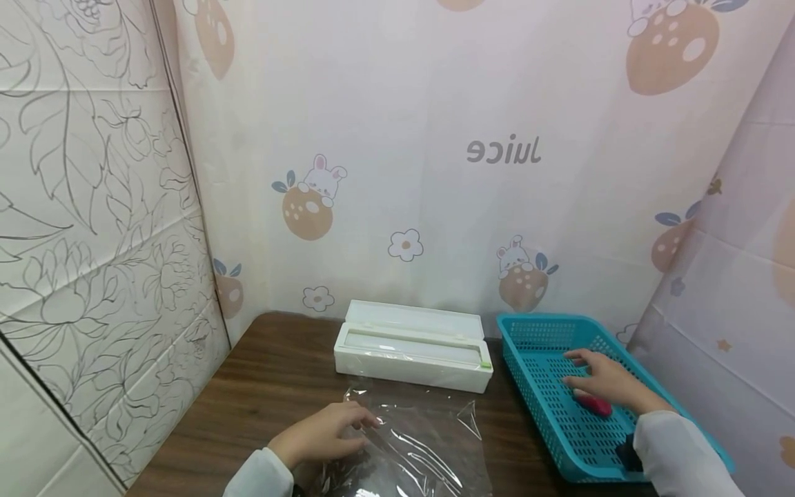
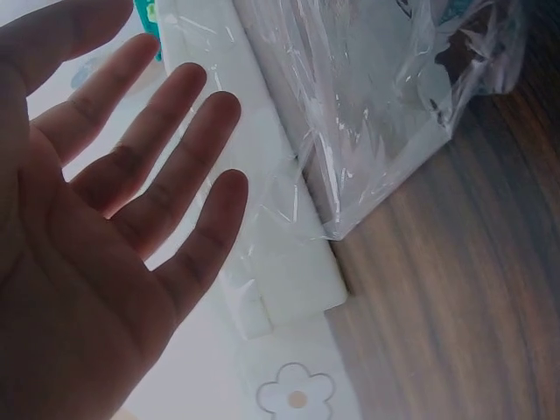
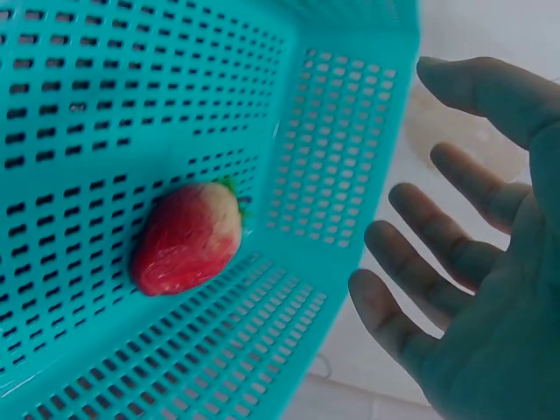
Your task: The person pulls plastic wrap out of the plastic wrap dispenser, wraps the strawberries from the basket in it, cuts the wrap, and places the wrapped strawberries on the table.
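Note:
In the head view, my left hand [image 1: 329, 431] is over the left part of a sheet of clear plastic wrap [image 1: 428, 452], its fingers loosely bent with nothing held. The wrap lies crinkled and shiny in front of a long white cling-film box [image 1: 404, 369] with its lid raised. My right hand [image 1: 602, 381] reaches over a turquoise plastic basket [image 1: 540, 407], fingers spread and relaxed, holding nothing. Inside the basket lies a red strawberry [image 3: 188, 239] with a pale top and green leaves, below and apart from the right fingers.
Everything stands on a dark wood table [image 1: 248, 386]. A patterned white curtain [image 1: 404, 172] hangs right behind the box and basket. Another floral sheet [image 1: 112, 241] closes off the left side. A small green piece [image 1: 485, 364] sits at the box's right end.

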Available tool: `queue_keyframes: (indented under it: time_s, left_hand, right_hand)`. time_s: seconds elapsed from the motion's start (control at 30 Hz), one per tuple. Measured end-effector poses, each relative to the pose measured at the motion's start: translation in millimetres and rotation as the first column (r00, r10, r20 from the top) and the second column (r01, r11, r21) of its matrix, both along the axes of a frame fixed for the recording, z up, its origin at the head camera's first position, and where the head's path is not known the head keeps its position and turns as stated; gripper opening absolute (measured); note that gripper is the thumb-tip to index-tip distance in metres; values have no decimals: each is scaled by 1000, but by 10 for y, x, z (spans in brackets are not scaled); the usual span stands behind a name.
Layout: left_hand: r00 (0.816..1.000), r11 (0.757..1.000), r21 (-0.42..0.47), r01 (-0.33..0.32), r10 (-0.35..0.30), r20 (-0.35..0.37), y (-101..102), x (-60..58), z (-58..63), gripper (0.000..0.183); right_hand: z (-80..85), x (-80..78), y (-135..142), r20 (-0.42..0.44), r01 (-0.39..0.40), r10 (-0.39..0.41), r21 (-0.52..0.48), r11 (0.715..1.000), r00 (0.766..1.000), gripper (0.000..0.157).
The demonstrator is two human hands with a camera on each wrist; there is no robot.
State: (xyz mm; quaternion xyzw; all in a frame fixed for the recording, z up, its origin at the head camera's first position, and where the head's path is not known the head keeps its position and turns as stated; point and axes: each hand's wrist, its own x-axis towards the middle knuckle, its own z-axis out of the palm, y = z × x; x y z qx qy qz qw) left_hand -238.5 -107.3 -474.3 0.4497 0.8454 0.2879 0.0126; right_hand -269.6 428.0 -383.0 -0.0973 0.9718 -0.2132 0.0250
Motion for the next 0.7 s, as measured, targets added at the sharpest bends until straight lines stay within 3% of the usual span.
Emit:
queue_keyframes:
  time_s: [0.17, 0.43, 0.7]
  left_hand:
    - [1000, 999, -28, 20, -20, -20, 13, 31, 18, 28]
    - [999, 999, -29, 25, -26, -27, 21, 25, 51, 26]
    - [998, 998, -9, 67, -67, -4, 16, 28, 55, 27]
  right_hand:
    - [-52, -121, 139, -1, 10, -10, 54, 998, 1000, 72]
    - [-158, -215, 208, 78, 60, -67, 90, 994, 995, 79]
    - [-356, -274, 335, 184, 149, -164, 94, 984, 969, 96]
